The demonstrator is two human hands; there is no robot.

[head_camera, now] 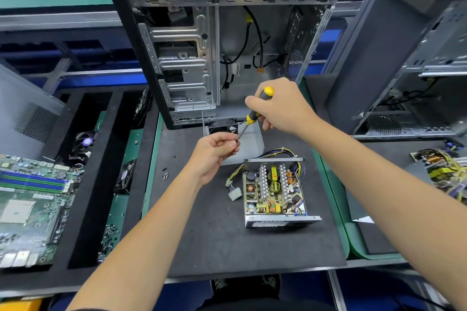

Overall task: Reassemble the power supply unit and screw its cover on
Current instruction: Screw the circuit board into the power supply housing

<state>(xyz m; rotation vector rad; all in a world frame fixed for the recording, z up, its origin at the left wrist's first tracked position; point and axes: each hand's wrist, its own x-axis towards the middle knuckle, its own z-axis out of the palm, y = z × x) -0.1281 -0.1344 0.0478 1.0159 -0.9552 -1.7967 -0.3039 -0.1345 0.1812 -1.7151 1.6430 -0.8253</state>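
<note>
- Open power supply unit (274,190) lies on the black mat (202,235), toward its right edge, circuit board exposed.
- Left hand (214,151) pinches the screwdriver (255,111) tip; any screw hidden.
- Right hand (283,106) grips the handle; shaft slants down-left, PSU below-right, nearer right hand.
- Cover (250,144) sits beyond.

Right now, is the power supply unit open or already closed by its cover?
Open. The power supply unit shows its circuit board and coils from above; the grey cover stands apart behind it.
</note>
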